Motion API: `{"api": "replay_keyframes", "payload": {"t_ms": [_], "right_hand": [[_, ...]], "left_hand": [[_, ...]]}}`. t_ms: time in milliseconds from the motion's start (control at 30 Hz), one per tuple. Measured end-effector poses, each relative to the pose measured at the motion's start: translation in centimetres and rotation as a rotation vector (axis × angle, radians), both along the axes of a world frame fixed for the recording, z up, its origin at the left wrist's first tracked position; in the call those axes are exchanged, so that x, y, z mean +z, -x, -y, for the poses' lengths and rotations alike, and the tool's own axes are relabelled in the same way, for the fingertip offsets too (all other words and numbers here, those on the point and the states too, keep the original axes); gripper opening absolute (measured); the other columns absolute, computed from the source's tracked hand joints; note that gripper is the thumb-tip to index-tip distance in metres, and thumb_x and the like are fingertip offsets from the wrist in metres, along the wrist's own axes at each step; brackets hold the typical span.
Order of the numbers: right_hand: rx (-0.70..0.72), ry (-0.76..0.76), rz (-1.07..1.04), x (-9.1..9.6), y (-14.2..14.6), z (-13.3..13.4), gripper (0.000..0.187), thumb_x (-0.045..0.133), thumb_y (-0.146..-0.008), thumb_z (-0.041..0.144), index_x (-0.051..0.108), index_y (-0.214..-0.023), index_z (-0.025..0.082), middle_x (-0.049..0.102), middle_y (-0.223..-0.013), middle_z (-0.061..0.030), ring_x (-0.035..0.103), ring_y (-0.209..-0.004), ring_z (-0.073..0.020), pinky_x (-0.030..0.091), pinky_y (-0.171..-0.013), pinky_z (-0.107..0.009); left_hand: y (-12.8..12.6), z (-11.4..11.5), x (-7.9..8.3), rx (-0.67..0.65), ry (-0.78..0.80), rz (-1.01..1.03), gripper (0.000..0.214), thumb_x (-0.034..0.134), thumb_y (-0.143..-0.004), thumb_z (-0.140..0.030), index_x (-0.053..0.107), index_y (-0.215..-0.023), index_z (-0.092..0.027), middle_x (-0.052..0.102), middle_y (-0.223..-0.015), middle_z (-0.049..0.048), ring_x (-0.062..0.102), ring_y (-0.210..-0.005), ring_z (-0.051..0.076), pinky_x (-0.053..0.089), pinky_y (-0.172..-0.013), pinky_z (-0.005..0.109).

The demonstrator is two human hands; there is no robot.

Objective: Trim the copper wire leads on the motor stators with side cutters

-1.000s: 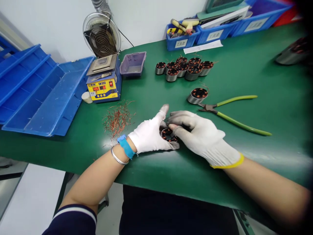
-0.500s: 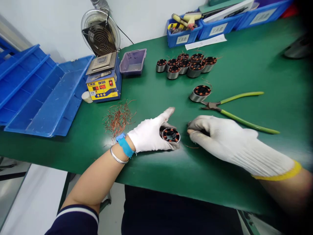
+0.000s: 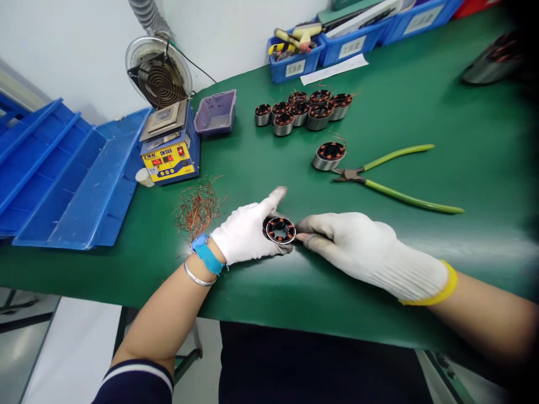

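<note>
My left hand [image 3: 246,233], in a white glove with greyed fingertips, wraps round a motor stator [image 3: 281,221]: a silver metal ring with black inner parts and copper windings. Its open end faces up toward me. At the stator's right rim, my gloved right hand [image 3: 357,244] has thumb and forefinger pinched together; whatever is between them is hidden. Beyond the hands another stator [image 3: 329,157] stands on the green table, a thin wire rising from it. Green-handled cutting pliers [image 3: 351,175] lie with jaws spread, their tip against that stator's base.
A heap of copper wire scraps [image 3: 197,210] lies left of my hands. Farther back are several stators [image 3: 299,112], a solder pot [image 3: 170,160] with red digits, a purple tray [image 3: 215,112] and blue tool bins [image 3: 296,67]. Large blue trays [image 3: 80,191] fill the left side.
My right hand has moved left, from a gap beside the stator to its rim, fingers now pinched there. The left hand keeps its hold. The whole view has shifted slightly.
</note>
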State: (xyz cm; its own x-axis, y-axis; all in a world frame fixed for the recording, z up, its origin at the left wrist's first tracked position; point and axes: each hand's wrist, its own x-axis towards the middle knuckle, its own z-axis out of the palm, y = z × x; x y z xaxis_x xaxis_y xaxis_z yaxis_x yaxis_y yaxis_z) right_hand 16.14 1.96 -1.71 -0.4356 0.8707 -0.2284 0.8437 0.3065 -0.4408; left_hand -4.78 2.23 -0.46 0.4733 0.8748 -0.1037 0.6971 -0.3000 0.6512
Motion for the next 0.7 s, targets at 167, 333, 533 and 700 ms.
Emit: {"api": "replay_keyframes", "payload": {"t_ms": [167, 333, 533, 700], "right_hand": [[0.020, 0.046, -0.045, 1.3, -0.3, -0.6, 0.032, 0.040, -0.089, 0.041, 0.069, -0.094, 0.027, 0.072, -0.090, -0.0008, 0.064, -0.078, -0.0213, 0.033, -0.055, -0.027], [0.019, 0.198, -0.185, 1.6, -1.1, -1.2, 0.025, 0.046, -0.084, 0.039, 0.065, -0.081, 0.024, 0.068, -0.076, 0.0019, 0.060, -0.066, -0.0156, 0.038, -0.056, -0.025], [-0.017, 0.275, -0.254, 1.8, -1.8, -1.6, 0.023, 0.050, -0.082, 0.041, 0.064, -0.077, 0.022, 0.062, -0.065, 0.0013, 0.053, -0.056, -0.0135, 0.035, -0.050, -0.024], [-0.062, 0.366, -0.274, 2.2, -1.7, -1.5, 0.026, 0.050, -0.083, 0.045, 0.060, -0.074, 0.022, 0.058, -0.058, 0.0022, 0.047, -0.048, -0.0118, 0.032, -0.048, -0.025]], "left_hand": [[-0.9, 0.9, -0.5, 0.056, -0.081, 0.158, 0.092, 0.079, -0.070, -0.043, 0.036, -0.149, -0.021, 0.067, -0.124, 0.0075, 0.065, -0.113, 0.026, 0.052, -0.101, 0.041], [-1.8, 1.8, -0.1, 0.080, -0.154, 0.159, 0.042, 0.070, -0.083, -0.036, 0.061, -0.122, -0.021, 0.072, -0.111, 0.0045, 0.068, -0.103, 0.021, 0.055, -0.096, 0.036], [-2.5, 1.6, -0.1, 0.028, -0.307, 0.133, 0.020, 0.063, -0.080, -0.024, 0.061, -0.098, -0.018, 0.068, -0.100, 0.0057, 0.065, -0.092, 0.018, 0.055, -0.086, 0.033], [-3.1, 1.1, -1.1, -0.003, -0.391, 0.079, 0.013, 0.054, -0.074, -0.020, 0.054, -0.087, -0.019, 0.061, -0.087, 0.0054, 0.057, -0.081, 0.020, 0.051, -0.076, 0.035]]}}
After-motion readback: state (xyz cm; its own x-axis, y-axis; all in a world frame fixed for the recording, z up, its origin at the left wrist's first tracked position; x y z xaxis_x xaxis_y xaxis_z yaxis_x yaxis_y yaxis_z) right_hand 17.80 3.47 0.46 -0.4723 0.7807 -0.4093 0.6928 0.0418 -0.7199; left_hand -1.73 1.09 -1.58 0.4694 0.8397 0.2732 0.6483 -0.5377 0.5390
